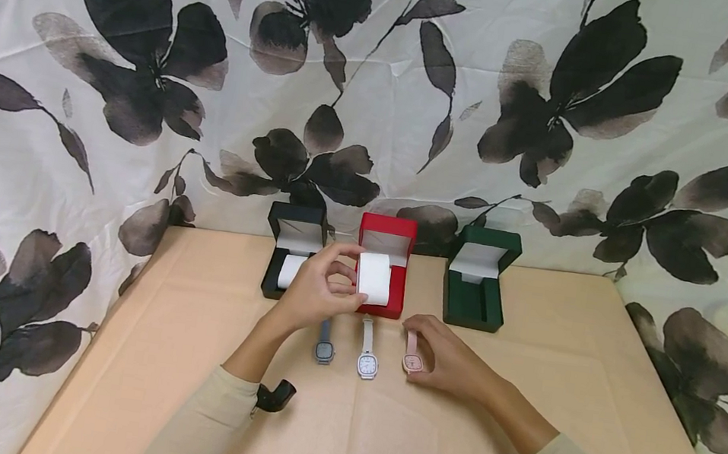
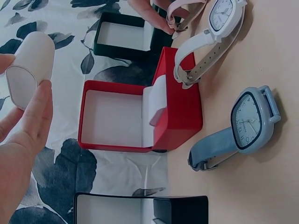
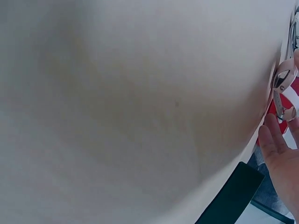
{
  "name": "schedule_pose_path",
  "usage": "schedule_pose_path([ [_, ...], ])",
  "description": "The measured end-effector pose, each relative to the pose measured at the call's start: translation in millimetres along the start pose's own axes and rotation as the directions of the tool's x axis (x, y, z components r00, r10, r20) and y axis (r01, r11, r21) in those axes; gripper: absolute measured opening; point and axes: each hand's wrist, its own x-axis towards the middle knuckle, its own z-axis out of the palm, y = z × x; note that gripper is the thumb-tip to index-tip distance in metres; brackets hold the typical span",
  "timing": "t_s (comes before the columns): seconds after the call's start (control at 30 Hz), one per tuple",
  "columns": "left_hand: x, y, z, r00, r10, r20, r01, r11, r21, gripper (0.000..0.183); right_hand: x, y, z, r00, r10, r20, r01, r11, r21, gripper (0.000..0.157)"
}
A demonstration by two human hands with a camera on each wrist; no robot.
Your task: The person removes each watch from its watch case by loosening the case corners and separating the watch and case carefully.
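Note:
My left hand point(image 1: 319, 292) holds a white watch cushion point(image 1: 374, 278) between thumb and fingers, raised over the open red watch box point(image 1: 397, 293). In the left wrist view the cushion point(image 2: 39, 58) stands apart from that box, in which some white material shows. On the table, my right hand point(image 1: 460, 361) grips the pink watch point(image 1: 412, 362) by its strap end and case. Left of it lie a white watch point(image 1: 367, 365) and a blue-grey watch point(image 1: 324, 352), straps pointing to the boxes. The right wrist view shows only part of the pink watch point(image 3: 284, 77).
At the left of the row, a black watch box point(image 1: 273, 276) stands open with a white cushion point(image 1: 290, 271) inside. An open green watch box point(image 1: 473, 314) stands at the right. A floral cloth point(image 1: 382, 91) hangs behind the beige table point(image 1: 350, 440).

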Motion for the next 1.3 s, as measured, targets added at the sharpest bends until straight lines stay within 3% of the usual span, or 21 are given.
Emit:
schedule_pose_path([
  [0.33,2.8,-1.6,-1.7,1.0,-0.014,-0.004,0.014,1.0,0.002,0.066,-1.0,-5.0,-6.3,1.0,0.007,-0.028,-0.008,1.0,-0.022,0.082],
  [0.67,7.5,-3.3,0.2,1.0,-0.015,0.004,0.014,0.999,0.041,0.069,-4.1,-8.2,-24.1,0.997,0.04,-0.064,-0.043,0.998,-0.055,0.067],
  [1.07,16.9,-8.1,7.0,0.998,-0.042,0.052,0.038,0.997,0.072,0.07,-12.5,0.3,-45.1,0.994,0.061,-0.093,-0.069,0.994,-0.085,0.063],
  [1.3,22.1,-11.6,13.9,0.996,-0.048,0.077,0.041,0.995,0.089,0.069,-18.9,10.4,-61.2,0.991,0.029,-0.127,-0.038,0.997,-0.072,0.061],
])
